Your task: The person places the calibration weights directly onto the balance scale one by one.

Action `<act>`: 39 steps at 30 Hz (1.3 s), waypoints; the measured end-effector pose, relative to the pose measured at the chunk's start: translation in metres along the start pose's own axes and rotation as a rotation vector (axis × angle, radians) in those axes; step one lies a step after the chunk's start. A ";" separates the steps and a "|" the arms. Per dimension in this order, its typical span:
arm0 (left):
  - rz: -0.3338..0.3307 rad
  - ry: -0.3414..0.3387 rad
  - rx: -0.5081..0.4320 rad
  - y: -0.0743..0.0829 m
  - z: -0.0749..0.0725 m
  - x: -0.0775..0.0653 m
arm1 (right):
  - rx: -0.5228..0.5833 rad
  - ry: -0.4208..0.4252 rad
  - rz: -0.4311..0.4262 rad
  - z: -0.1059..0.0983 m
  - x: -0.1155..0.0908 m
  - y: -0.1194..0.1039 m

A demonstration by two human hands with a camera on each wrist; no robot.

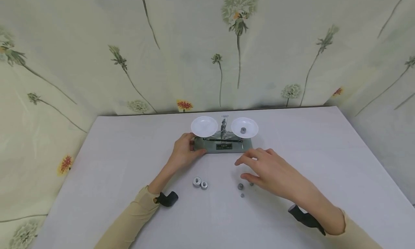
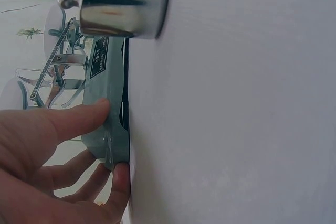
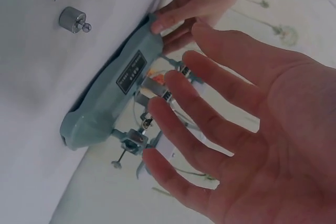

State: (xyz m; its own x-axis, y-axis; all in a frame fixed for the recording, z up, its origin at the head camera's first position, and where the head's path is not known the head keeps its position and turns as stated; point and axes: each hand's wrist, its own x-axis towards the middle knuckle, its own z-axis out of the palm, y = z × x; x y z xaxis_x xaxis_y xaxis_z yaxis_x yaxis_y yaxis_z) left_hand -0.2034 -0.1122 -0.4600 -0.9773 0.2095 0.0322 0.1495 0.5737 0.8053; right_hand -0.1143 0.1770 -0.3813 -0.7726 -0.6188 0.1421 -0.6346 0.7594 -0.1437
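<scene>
A green-grey balance scale (image 1: 241, 146) stands near the table's back edge. It carries a white left pan (image 1: 204, 126) with nothing on it and a white right pan (image 1: 251, 124). One small metal weight (image 1: 243, 130) sits in the right pan. My left hand (image 1: 184, 152) grips the left end of the base, thumb (image 2: 86, 119) along the front and fingers around the end. In front of the scale's right side, my right hand (image 1: 275, 173) hovers over the table with fingers loosely spread and holds nothing, as the right wrist view shows.
Two knobbed cylindrical weights, a larger one (image 1: 196, 182) and a smaller one (image 1: 204, 185), stand together at centre. Smaller weights (image 1: 240, 186) lie near my right thumb, one partly hidden by it. A flowered cloth (image 1: 181, 61) hangs behind the white table (image 1: 136, 144).
</scene>
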 end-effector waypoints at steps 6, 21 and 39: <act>0.002 -0.003 -0.001 -0.001 0.000 0.000 | 0.016 -0.065 0.005 0.006 -0.001 -0.001; 0.016 -0.011 -0.039 0.000 0.000 0.000 | 0.054 -0.142 -0.029 0.014 -0.002 -0.001; 0.007 -0.002 -0.037 -0.001 -0.001 0.001 | 0.052 -0.177 -0.073 0.029 0.000 -0.001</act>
State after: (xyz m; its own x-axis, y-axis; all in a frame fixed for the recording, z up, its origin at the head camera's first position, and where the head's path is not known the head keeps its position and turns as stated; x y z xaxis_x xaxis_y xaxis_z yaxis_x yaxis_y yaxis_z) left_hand -0.2043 -0.1137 -0.4602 -0.9759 0.2151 0.0366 0.1506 0.5427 0.8263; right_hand -0.1146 0.1703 -0.4095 -0.7125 -0.7014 -0.0198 -0.6859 0.7022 -0.1908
